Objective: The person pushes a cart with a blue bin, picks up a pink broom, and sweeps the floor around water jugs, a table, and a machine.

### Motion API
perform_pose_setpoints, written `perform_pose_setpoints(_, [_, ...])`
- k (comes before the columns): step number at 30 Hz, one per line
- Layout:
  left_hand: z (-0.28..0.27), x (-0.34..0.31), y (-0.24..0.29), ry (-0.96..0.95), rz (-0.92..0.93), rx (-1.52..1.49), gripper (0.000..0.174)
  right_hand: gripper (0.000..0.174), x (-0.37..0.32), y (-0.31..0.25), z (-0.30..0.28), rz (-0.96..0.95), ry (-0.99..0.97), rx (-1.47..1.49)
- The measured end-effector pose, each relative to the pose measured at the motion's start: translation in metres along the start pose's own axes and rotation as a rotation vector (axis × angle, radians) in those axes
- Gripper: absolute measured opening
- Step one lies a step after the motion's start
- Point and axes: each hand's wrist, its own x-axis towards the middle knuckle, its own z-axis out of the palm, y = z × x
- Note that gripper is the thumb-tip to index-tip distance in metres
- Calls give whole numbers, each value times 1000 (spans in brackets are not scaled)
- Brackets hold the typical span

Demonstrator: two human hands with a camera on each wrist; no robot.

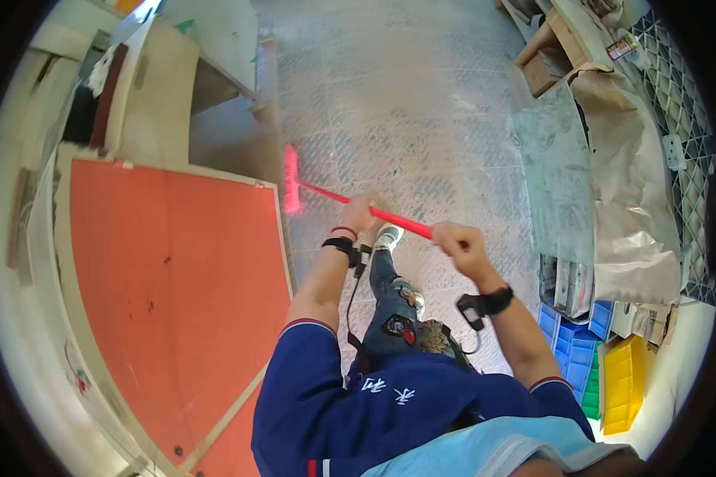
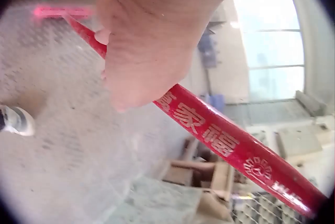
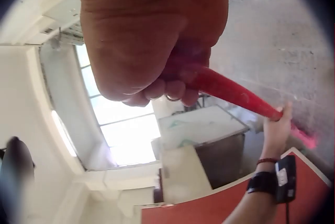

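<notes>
A red broom handle (image 1: 402,221) runs from the pink bristle head (image 1: 292,180), which rests on the floor beside the red-topped table. My left hand (image 1: 359,215) grips the handle's middle, and my right hand (image 1: 461,245) is curled round its upper end. In the left wrist view the left hand (image 2: 152,41) wraps the handle (image 2: 209,124), with pale lettering showing on it and the bristles (image 2: 63,12) beyond. The right wrist view shows the right hand (image 3: 152,36) closed round the handle (image 3: 235,90); its fingers are partly hidden.
A red-topped table (image 1: 175,278) stands on the left, with pale cabinets (image 1: 159,91) behind it. On the right are a sheet-covered stand (image 1: 557,175), a wire lattice (image 1: 676,119), and blue and yellow bins (image 1: 623,384). One shoe (image 1: 388,236) is near the handle.
</notes>
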Motion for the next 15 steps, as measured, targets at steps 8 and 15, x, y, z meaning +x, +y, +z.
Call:
perform_pose_setpoints(8, [28,95,118,-124,178,-279,20,24,55,-89,-79,83,157,-231])
perform_pose_setpoints(15, [57,121,259,-202,478,-579,18,26,64,-186,-105,95,366,-526])
